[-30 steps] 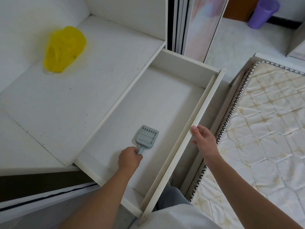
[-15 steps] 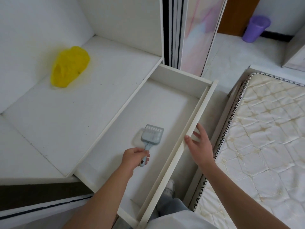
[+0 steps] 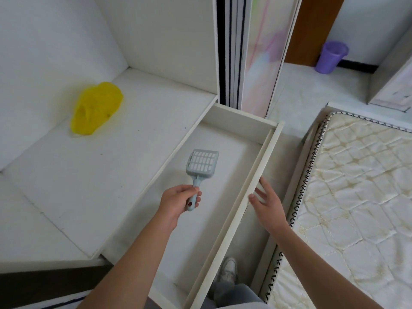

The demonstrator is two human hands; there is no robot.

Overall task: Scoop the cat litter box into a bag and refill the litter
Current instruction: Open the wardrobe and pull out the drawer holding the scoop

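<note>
White built-in platform (image 3: 111, 175) with a pulled-out white drawer (image 3: 256, 175) along its right edge, pale floor (image 3: 296, 97) beyond. left hand (image 3: 178, 200) is wrapped round the handle of the blue-grey litter scoop (image 3: 201, 162): thumb on top, fingers curled under, handle end poking out below the fist. Scoop head points away from the hand, slotted face up, over the bare drawer bottom; can't tell whether it touches the bottom or is held off it. right hand (image 3: 267, 204) sits just right of the gripping hand, on the far side of the drawer front. Its fingers are straight and spread, holding nothing. Thumb tip is at the front panel's top edge, fingers on the outer side; actual contact unclear. Yellow plastic bag (image 3: 95, 108) lies crumpled on the platform, well up and left of the grip, apart from the scoop, near the back wall. Small dark specks dot the platform between bag and drawer. Straight ahead of the grip, past the drawer's far wall, flat panels (image 3: 256, 52) stand on edge. Quilted mattress (image 3: 356, 186) lies right of the right hand, beside the drawer. Purple bin (image 3: 332, 56) stands on the floor far up and right of the grip, next to a brown door (image 3: 312, 30). Below the grip, between drawer front and mattress, a light shoe (image 3: 227, 270) and grey trouser leg show.
</note>
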